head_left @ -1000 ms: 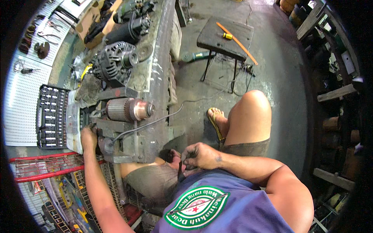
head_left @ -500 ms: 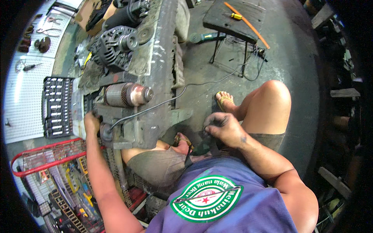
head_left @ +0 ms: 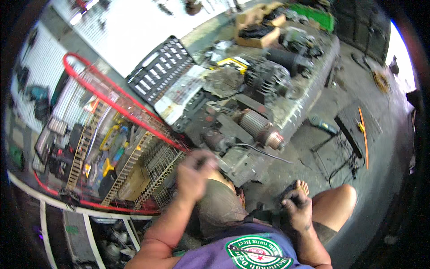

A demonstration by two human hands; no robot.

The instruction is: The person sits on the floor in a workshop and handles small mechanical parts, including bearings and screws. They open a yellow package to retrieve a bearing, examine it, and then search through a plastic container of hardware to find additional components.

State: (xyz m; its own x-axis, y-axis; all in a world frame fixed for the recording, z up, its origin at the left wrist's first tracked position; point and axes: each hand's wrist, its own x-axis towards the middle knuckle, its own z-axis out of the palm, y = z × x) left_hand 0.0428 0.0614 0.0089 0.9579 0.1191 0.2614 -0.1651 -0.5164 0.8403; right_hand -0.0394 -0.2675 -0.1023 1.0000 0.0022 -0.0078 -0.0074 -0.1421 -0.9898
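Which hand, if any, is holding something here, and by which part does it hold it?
The right hand grips a small dark tool, though the part held cannot be told. The left hand is blurred; its hold cannot be told.

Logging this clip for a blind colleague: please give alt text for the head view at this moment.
A seated person's left hand reaches to the near edge of a cluttered metal workbench, beside a ribbed motor armature. The right hand rests low by the knee on something dark. A black socket set tray and red wire rack are at the left.

Open brown cardboard box point(head_left: 257, 28) at the workbench's far end, dark parts inside.
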